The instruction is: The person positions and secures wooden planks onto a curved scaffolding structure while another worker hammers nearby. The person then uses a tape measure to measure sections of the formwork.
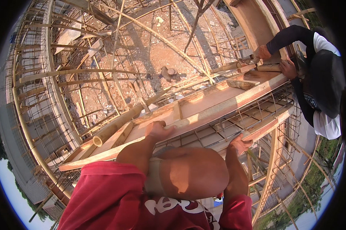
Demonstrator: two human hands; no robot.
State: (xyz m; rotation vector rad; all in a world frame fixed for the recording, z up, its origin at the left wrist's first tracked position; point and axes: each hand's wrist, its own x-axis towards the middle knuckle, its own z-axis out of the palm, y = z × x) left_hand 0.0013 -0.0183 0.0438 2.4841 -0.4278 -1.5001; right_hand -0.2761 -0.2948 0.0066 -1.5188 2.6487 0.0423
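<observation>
My left hand (159, 130) is closed over the near edge of a long wooden formwork panel (215, 114), which has short cross battens and slants up to the right. To the right and lower, my right hand (240, 145) grips the edge of a second formwork board (268, 125). Between panel and board runs a cage of steel reinforcing bars (203, 137). My bent knee (196, 170) rises between my arms and hides part of the cage. At the panel's far right end, a co-worker's two hands (289, 68) are on the timber; what the farther one holds is unclear.
Bamboo poles (132, 117) lie along the panel's far side and form scaffolding over rubble-strewn ground (153, 50) far below. Another person (168, 73) is down there. A rebar cage (35, 76) stands at left. The co-worker in a dark cap (326, 82) crouches at right.
</observation>
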